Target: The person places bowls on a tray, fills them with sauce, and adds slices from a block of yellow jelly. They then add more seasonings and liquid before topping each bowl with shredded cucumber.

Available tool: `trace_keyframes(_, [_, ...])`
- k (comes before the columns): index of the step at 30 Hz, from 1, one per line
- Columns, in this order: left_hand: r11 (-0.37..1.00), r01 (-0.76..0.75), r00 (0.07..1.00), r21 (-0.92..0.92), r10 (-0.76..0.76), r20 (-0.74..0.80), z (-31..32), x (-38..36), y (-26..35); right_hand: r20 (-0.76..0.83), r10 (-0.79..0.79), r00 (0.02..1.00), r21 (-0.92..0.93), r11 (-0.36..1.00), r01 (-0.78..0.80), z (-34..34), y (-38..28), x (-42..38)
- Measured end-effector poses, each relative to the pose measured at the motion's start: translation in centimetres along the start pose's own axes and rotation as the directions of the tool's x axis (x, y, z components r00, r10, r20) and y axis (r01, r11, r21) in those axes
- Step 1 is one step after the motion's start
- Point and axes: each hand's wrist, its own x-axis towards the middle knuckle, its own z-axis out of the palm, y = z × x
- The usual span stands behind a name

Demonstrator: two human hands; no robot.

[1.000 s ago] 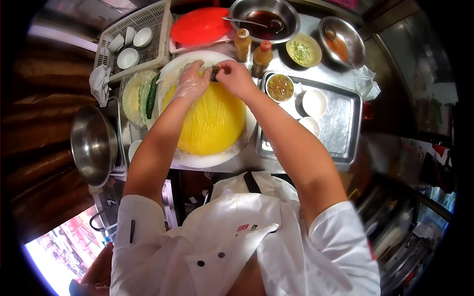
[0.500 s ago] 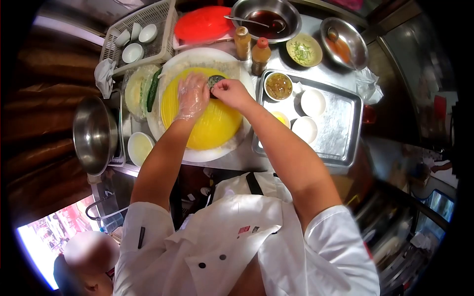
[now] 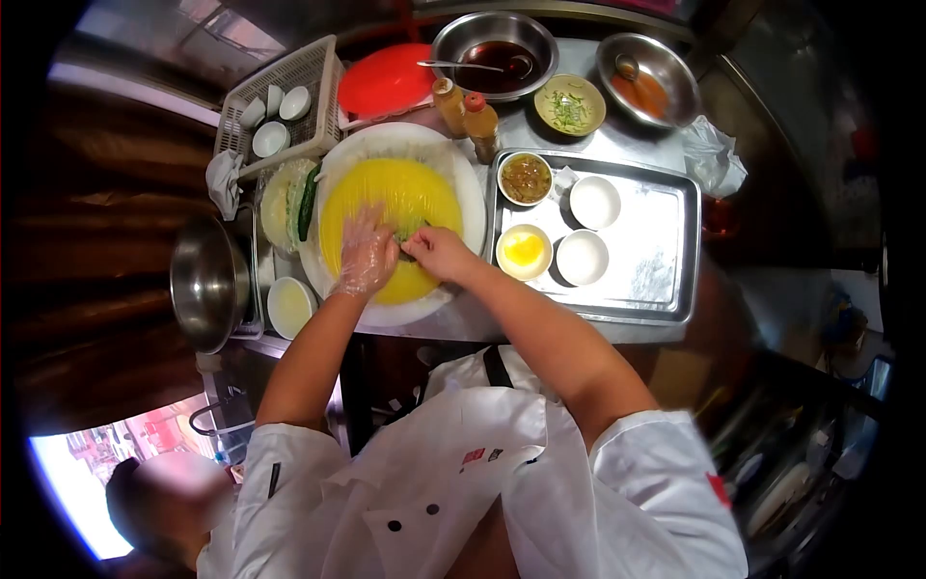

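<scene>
A yellow round mound [image 3: 424,193] under clear film sits on a large white round board [image 3: 471,193]. My left hand [image 3: 368,253], in a clear plastic glove, lies on the mound with its fingers spread. Just to its right, my bare right hand [image 3: 436,253] has its fingers pinched together over a small dark green item [image 3: 407,233] at the mound's middle. The fingers partly hide that item, and what exactly they pinch is too small to tell.
A metal tray [image 3: 648,261] with several small bowls stands right. Behind are two bottles [image 3: 481,124], a bowl of dark sauce [image 3: 492,82], a green-topped bowl [image 3: 569,104] and a basket [image 3: 231,121]. A steel bowl [image 3: 207,285] and a person [image 3: 159,511] are left.
The view has shifted, so the table things appear lower. Both hands have moved nearer the front over the mound, and less of the dark green item shows. The yellow-filled bowl on the tray is now uncovered.
</scene>
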Motion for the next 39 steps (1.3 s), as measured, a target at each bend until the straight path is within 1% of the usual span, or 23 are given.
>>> trace_keyframes(1, [1.000, -0.011, 1.000, -0.013, 0.011, 0.003, 0.0, -0.5, 0.0, 0.006, 0.019, 1.000, 0.054, 0.998, -0.020, 0.3, 0.1, -0.5])
trace_keyframes(3, [0.999, -0.032, 0.999, -0.020, 0.032, 0.007, -0.3, -1.4, 0.3, -0.009, -0.009, 1.000, 0.066, 0.998, 0.009, 0.7, 0.4, -1.7])
trace_keyframes(5, [1.000, -0.026, 0.997, -0.017, 0.027, 0.071, -1.0, -2.1, 0.7, 0.010, -0.048, 0.999, 0.055, 0.997, 0.048, 1.5, 1.3, -2.5])
trace_keyframes(7, [0.998, -0.057, 0.996, -0.006, 0.057, 0.067, -1.2, -3.1, 1.0, 0.000, -0.059, 0.998, 0.039, 0.997, 0.059, 2.2, 1.9, -3.2])
trace_keyframes(9, [0.996, -0.085, 0.994, 0.005, 0.085, 0.067, -1.6, -3.8, 1.1, 0.087, -0.046, 0.995, 0.035, 0.998, 0.043, 2.5, 2.4, -3.8])
trace_keyframes(13, [0.986, -0.168, 0.984, -0.009, 0.168, 0.060, -2.4, -4.9, 1.3, 0.123, -0.065, 0.990, 0.111, 0.992, 0.051, 2.8, 3.0, -5.4])
trace_keyframes(15, [0.978, -0.207, 0.976, -0.018, 0.208, 0.059, -2.8, -4.8, 1.2, 0.225, -0.055, 0.973, 0.175, 0.984, 0.015, 2.9, 3.0, -5.7])
trace_keyframes(16, [0.973, -0.227, 0.971, -0.034, 0.229, 0.070, -3.1, -4.6, 1.1, 0.217, -0.058, 0.974, 0.179, 0.984, 0.018, 2.7, 2.9, -6.1])
trace_keyframes(18, [0.966, -0.254, 0.963, -0.050, 0.258, 0.083, -3.0, -3.7, 0.7, 0.216, -0.160, 0.963, 0.072, 0.986, 0.148, 2.4, 2.7, -6.9])
trace_keyframes(19, [0.971, -0.226, 0.971, -0.074, 0.231, 0.065, -2.5, -2.6, 0.4, 0.208, -0.158, 0.965, 0.073, 0.987, 0.146, 2.8, 3.2, -6.9])
trace_keyframes(21, [0.975, -0.198, 0.978, -0.102, 0.203, 0.048, -1.4, 0.3, 0.2, 0.159, -0.381, 0.911, 0.004, 0.923, 0.385, 3.5, 4.1, -6.9])
trace_keyframes(23, [0.993, -0.083, 0.993, -0.079, 0.077, -0.085, 0.0, 4.6, 1.1, 0.193, -0.346, 0.918, -0.038, 0.932, 0.360, 3.4, 3.6, -7.6])
trace_keyframes(24, [0.993, -0.086, 0.993, -0.085, 0.078, -0.087, 0.7, 6.6, 1.2, 0.227, -0.312, 0.923, -0.081, 0.938, 0.337, 3.3, 3.5, -7.9])
trace_keyframes(26, [0.999, 0.019, 0.998, -0.048, -0.016, 0.060, 2.0, 9.5, 1.2, 0.252, -0.299, 0.921, -0.125, 0.933, 0.337, 3.5, 3.9, -8.5])
trace_keyframes(27, [0.998, 0.020, 0.998, -0.053, -0.017, 0.058, 2.1, 10.0, 1.3, 0.278, -0.288, 0.916, -0.162, 0.926, 0.341, 3.6, 4.3, -8.7])
trace_keyframes(28, [0.997, -0.016, 0.988, -0.072, 0.026, 0.152, 2.1, 10.3, 1.2, 0.281, -0.286, 0.916, -0.164, 0.926, 0.340, 3.7, 4.8, -8.9])
trace_keyframes(29, [0.994, -0.050, 0.967, -0.092, 0.071, 0.246, 2.0, 10.4, 1.2, 0.350, -0.238, 0.906, -0.216, 0.921, 0.325, 3.6, 5.4, -9.3])
trace_keyframes(30, [0.995, -0.049, 0.966, -0.091, 0.070, 0.248, 1.4, 10.0, 1.6, 0.413, -0.187, 0.891, -0.266, 0.911, 0.314, 3.4, 5.7, -9.6])
trace_keyframes(32, [0.983, -0.145, 0.949, -0.112, 0.170, 0.265, -0.2, 8.5, 3.0, 0.447, -0.202, 0.871, -0.268, 0.899, 0.346, 2.7, 5.5, -10.6])
trace_keyframes(34, [0.983, -0.127, 0.955, -0.135, 0.158, 0.251, -0.8, 6.8, 3.9, 0.487, -0.214, 0.847, -0.270, 0.885, 0.379, 1.9, 5.5, -11.6])
trace_keyframes(36, [0.982, -0.105, 0.962, -0.159, 0.141, 0.235, -0.7, 5.2, 4.2, 0.527, -0.315, 0.789, -0.209, 0.852, 0.480, 1.4, 5.3, -12.3])
trace_keyframes(37, [0.984, -0.091, 0.974, -0.155, 0.120, 0.192, 0.1, 4.5, 4.1, 0.533, -0.312, 0.786, -0.210, 0.851, 0.481, 0.8, 4.5, -12.6])
trace_keyframes(39, [0.986, -0.068, 0.985, -0.154, 0.090, 0.145, 2.2, 3.4, 3.2, 0.449, -0.315, 0.836, -0.135, 0.901, 0.412, -0.4, 2.8, -13.2])
